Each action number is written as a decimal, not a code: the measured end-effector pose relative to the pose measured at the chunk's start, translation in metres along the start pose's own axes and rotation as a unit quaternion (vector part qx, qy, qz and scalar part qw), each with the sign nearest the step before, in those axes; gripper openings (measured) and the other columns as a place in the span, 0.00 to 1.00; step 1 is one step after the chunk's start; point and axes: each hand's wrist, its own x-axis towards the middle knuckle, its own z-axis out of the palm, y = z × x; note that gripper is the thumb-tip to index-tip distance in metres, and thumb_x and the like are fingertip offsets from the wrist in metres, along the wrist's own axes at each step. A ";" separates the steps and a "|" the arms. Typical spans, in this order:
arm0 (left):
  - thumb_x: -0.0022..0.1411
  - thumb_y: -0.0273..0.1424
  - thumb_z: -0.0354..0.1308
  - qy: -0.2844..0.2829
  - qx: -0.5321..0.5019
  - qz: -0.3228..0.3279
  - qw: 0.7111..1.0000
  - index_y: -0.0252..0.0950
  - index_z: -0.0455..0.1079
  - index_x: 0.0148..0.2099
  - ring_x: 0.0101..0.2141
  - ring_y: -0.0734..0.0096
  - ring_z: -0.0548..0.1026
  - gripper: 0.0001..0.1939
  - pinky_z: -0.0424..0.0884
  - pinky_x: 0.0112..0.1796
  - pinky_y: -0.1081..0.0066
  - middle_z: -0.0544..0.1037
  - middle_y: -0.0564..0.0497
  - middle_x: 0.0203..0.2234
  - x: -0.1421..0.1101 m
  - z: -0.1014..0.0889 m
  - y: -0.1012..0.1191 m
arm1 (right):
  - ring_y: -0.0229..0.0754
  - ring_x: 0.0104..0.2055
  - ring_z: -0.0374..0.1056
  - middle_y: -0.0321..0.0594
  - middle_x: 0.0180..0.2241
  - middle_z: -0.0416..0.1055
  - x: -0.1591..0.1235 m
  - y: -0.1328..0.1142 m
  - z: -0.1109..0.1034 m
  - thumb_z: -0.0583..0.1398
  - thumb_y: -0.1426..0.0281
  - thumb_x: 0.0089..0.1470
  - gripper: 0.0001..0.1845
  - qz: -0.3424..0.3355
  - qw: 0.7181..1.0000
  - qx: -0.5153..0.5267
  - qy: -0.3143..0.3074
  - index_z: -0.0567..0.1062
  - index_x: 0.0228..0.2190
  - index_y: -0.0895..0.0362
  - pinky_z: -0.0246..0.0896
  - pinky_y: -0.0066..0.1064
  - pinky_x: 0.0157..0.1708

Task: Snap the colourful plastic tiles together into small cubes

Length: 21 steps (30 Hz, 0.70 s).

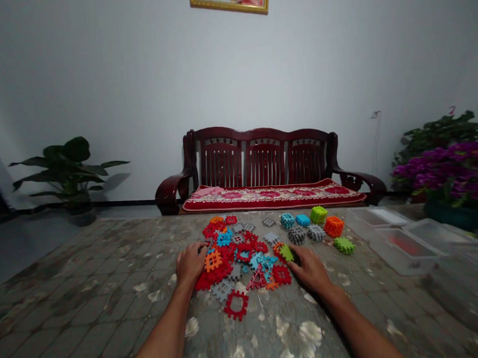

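Observation:
A loose pile of flat interlocking plastic tiles with toothed edges, in red, blue, grey and orange, lies on the table between my hands. My left hand [191, 263] rests at the pile's left edge, thumb and forefinger apart, beside an orange window tile [212, 261]; its other fingers are partly hidden. At the right edge, my right hand [309, 267] has its fingers on a lime green tile [285, 252]. A red square-holed tile [236, 305] lies nearest me, below a grey window tile [223, 290].
Sorted stacks stand beyond my right hand: blue [287, 220], grey [297, 234], green [318, 215] and orange [334, 226]. Clear plastic boxes [403, 244] sit on the right, near purple flowers [455, 169]. A wooden bench [264, 161] stands behind the table.

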 end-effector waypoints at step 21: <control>0.69 0.40 0.52 -0.004 0.026 -0.017 1.000 0.46 0.80 0.50 0.54 0.57 0.77 0.17 0.66 0.60 0.57 0.82 0.49 0.54 0.005 0.000 0.003 | 0.49 0.42 0.77 0.49 0.47 0.80 -0.004 0.009 -0.013 0.59 0.56 0.56 0.25 0.074 0.977 0.137 0.147 0.79 0.50 0.57 0.71 0.39 0.48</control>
